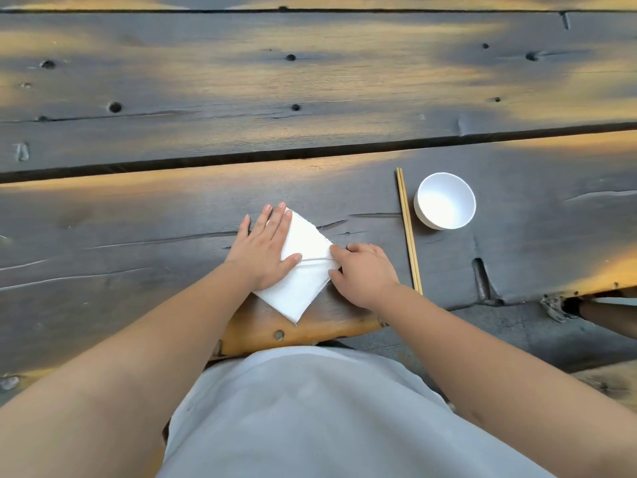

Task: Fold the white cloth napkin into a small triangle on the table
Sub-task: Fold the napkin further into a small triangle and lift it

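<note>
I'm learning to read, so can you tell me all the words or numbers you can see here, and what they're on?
There are none to read here.
White cloth napkin: plain, no writing.
White bowl: plain, no label.
Chopsticks: bare wood, no marks.
Wooden table: only knots, cracks and holes.

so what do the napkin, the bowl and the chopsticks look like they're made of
Napkin: white woven cloth, matte; loose threads show at its edges. Bowl: smooth white, probably ceramic, though plastic can't be ruled out; its inside shines. Chopsticks: pale tan, matte, likely bamboo or wood. Both hands rest on the napkin.
</note>
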